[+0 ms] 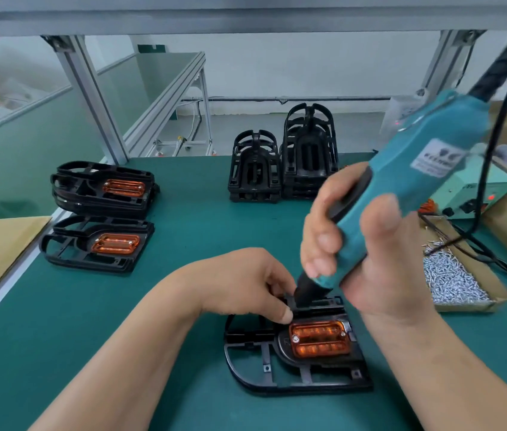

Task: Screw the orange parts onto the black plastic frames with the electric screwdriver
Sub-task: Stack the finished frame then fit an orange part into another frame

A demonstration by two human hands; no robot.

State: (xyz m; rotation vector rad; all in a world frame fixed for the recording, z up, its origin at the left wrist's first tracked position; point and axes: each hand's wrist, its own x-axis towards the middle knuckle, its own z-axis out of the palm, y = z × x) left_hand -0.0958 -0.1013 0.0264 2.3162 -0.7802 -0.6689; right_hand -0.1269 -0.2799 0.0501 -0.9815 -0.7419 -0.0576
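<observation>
Teal electric screwdriver (401, 188) is gripped in right hand (370, 253), fingers wrapped round its barrel, tip set at black frame (292, 368) near worktop's (152, 306) front edge. Frame, orange part (319, 339) seated, is pinched by left hand (246, 284), likely against twisting.

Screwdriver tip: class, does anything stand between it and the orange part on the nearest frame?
Nothing covers the orange part. The screwdriver, gripped in the right hand, points at the frame's far edge, where the left hand crowds the tip, its thumb beside the part's far corner.
</observation>
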